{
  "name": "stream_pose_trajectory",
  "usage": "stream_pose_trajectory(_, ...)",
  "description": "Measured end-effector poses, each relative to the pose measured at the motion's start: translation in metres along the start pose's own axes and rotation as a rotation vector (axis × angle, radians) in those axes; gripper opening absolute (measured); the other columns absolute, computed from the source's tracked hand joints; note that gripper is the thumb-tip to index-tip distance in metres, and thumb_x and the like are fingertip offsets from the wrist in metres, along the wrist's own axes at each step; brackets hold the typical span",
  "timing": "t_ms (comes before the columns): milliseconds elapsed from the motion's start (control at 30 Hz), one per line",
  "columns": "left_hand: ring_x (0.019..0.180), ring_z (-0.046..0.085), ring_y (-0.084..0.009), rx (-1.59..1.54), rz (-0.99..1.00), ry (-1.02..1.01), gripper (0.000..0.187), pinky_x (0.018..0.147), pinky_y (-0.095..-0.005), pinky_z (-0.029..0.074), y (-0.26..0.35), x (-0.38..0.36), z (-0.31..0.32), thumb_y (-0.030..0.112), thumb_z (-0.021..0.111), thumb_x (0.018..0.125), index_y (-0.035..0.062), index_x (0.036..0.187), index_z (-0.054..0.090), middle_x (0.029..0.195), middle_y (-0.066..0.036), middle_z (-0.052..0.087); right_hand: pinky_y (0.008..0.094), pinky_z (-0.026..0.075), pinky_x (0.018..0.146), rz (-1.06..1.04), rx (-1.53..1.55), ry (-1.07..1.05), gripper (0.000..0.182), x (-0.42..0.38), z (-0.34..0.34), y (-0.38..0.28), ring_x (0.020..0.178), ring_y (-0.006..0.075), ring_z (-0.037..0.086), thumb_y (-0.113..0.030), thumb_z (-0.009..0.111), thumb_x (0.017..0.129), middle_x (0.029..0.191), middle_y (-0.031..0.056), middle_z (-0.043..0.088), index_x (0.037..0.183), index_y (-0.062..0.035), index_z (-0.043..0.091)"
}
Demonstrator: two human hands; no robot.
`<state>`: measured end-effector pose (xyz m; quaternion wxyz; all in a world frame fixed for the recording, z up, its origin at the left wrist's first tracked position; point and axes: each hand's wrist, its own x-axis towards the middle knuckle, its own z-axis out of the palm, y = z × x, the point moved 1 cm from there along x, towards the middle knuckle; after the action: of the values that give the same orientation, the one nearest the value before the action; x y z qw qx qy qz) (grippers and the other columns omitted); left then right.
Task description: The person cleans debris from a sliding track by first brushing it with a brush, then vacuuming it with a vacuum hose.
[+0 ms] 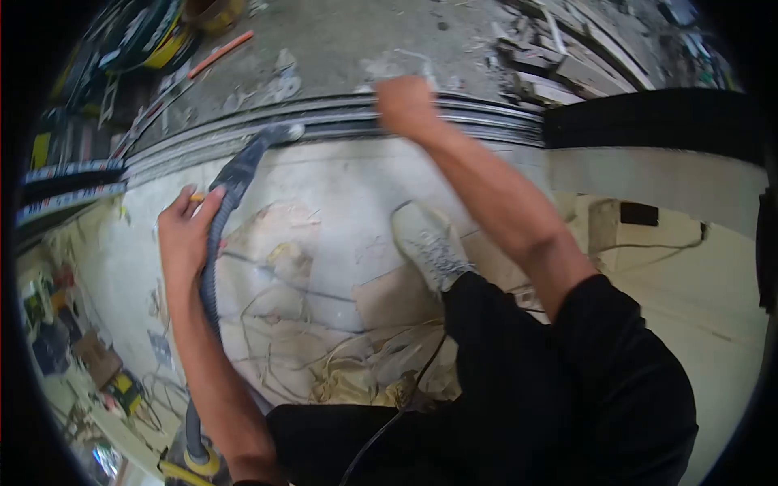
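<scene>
A grey vacuum hose point(209, 279) runs up beside my left forearm to a dark nozzle point(243, 166), whose tip rests at the metal floor track point(332, 121). My left hand point(188, 227) is at the hose just below the nozzle, thumb against it, with a small yellow-orange item between the fingers. Over the track, right of the nozzle, my right hand point(403, 105) is closed and blurred; whatever it may hold is hidden.
My shoe point(425, 243) stands on the pale floor. Cables point(284, 283) and crumpled sheeting point(348, 381) lie near my legs. Wood scraps point(567, 65) are piled beyond the track at right. Buckets point(142, 40) stand at upper left. A dark beam point(648, 121) borders the right.
</scene>
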<state>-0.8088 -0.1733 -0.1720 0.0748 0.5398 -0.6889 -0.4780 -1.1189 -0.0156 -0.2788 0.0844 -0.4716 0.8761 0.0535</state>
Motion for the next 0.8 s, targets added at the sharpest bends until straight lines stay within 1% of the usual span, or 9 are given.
stream_pose_trajectory(133,0.044,0.052,-0.0115,0.018,-0.037,-0.014,0.079,0.037,-0.0255,0.041,0.011,-0.001,-0.002,0.031,0.079,0.086,-0.0149,0.141,0.044,0.096,-0.014,0.07,0.0465,0.058,0.08,-0.086,0.328,-0.072,0.022,-0.013,-0.008,-0.06,0.093,0.0353,0.072,-0.016,0.06,0.085,0.095,0.0184,0.074,0.098,-0.0052,0.075)
stream_pose_trajectory(200,0.044,0.052,-0.0115,0.031,-0.053,-0.015,0.079,0.037,-0.0254,0.041,0.01,-0.003,-0.001,0.03,0.078,0.086,-0.0149,0.141,0.044,0.097,-0.014,0.07,0.047,0.057,0.08,-0.015,0.333,-0.086,0.022,-0.032,0.002,-0.034,0.092,0.0347,0.072,-0.015,0.057,0.087,0.096,0.0184,0.073,0.097,-0.0059,0.074)
stream_pose_trajectory(300,0.044,0.051,-0.0104,0.015,-0.042,0.016,0.079,0.036,-0.0252,0.039,-0.011,0.002,-0.004,0.028,0.077,0.088,-0.0151,0.143,0.041,0.094,-0.013,0.07,0.0499,0.056,0.075,0.226,0.226,-0.022,0.026,-0.072,0.006,0.092,0.086,0.0371,0.07,-0.014,0.055,0.09,0.091,0.0204,0.071,0.11,-0.0045,0.069)
stream_pose_trajectory(400,0.046,0.052,-0.0098,-0.014,-0.088,-0.019,0.079,0.037,-0.0252,0.04,-0.007,-0.004,-0.008,0.028,0.078,0.088,-0.0157,0.142,0.041,0.098,-0.014,0.07,0.0497,0.057,0.079,0.56,-0.022,-0.121,0.018,-0.123,0.004,0.215,0.093,0.0392,0.07,-0.013,0.06,0.087,0.097,0.0201,0.072,0.1,-0.0039,0.068)
stream_pose_trajectory(500,0.042,0.05,-0.0083,-0.025,-0.075,0.0,0.077,0.036,-0.0239,0.039,-0.002,-0.003,-0.005,0.03,0.075,0.09,-0.014,0.143,0.041,0.076,-0.004,0.066,0.0471,0.058,0.078,0.4,-0.205,-0.148,0.021,-0.125,0.014,0.255,0.092,0.0353,0.072,-0.02,0.058,0.092,0.095,0.019,0.073,0.097,-0.0058,0.073)
stream_pose_trajectory(633,0.042,0.05,-0.0081,-0.005,-0.015,-0.006,0.076,0.036,-0.0235,0.039,0.004,0.002,-0.001,0.029,0.076,0.09,-0.0136,0.143,0.042,0.078,-0.004,0.066,0.0462,0.058,0.068,0.184,-0.205,-0.083,0.015,-0.074,0.02,0.183,0.078,0.0348,0.073,-0.021,0.067,0.081,0.079,0.0165,0.073,0.077,-0.0086,0.075)
stream_pose_trajectory(667,0.048,0.053,-0.0085,0.009,-0.029,-0.024,0.077,0.038,-0.0243,0.042,0.011,0.001,-0.002,0.028,0.077,0.088,-0.0132,0.143,0.043,0.092,-0.01,0.068,0.0459,0.058,0.068,0.074,-0.163,-0.048,0.014,-0.063,0.023,0.161,0.077,0.034,0.073,-0.019,0.067,0.079,0.079,0.0167,0.073,0.075,-0.0083,0.075)
stream_pose_trajectory(700,0.055,0.056,-0.0088,0.019,-0.043,-0.042,0.077,0.039,-0.025,0.044,0.016,0.0,0.0,0.028,0.079,0.087,-0.0128,0.143,0.044,0.106,-0.015,0.069,0.0442,0.059,0.07,0.041,-0.056,-0.005,0.013,-0.053,0.013,0.128,0.081,0.0324,0.074,-0.018,0.067,0.079,0.082,0.016,0.074,0.078,-0.0089,0.076)
stream_pose_trajectory(800,0.06,0.058,-0.0089,0.045,0.02,-0.034,0.076,0.041,-0.0251,0.046,0.015,0.005,0.004,0.028,0.079,0.086,-0.0133,0.141,0.045,0.11,-0.017,0.068,0.0419,0.059,0.075,0.022,0.017,-0.118,0.017,-0.024,-0.001,0.027,0.091,0.0309,0.074,-0.016,0.063,0.084,0.09,0.0142,0.075,0.087,-0.0095,0.078)
